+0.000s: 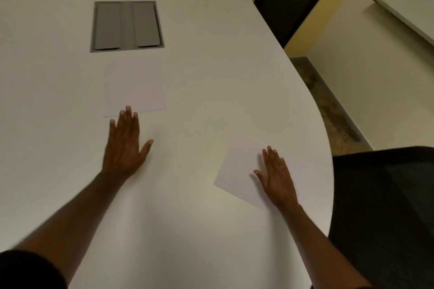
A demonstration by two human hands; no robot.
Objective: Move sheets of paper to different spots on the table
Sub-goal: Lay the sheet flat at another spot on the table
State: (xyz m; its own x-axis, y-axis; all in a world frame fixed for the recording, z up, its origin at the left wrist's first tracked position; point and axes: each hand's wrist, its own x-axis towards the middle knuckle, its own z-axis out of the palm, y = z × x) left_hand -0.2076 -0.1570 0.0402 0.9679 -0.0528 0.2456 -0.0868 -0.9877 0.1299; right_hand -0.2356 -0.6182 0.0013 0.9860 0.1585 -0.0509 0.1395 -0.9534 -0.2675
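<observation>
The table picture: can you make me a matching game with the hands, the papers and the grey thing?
Things:
1. left hand
2. right hand
3. grey hatch
4. black chair

Places:
A. set into the table, far side
B. flat on the tilted sheet
C. beside the table's right edge
D. fingertips on the near edge of the middle sheet

Pairs: 1-D, 2-B, 3-A, 4-C

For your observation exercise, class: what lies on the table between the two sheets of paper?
In the head view, only bare white table separates the far sheet from the near sheet. The left hand's thumb reaches toward that gap.
</observation>
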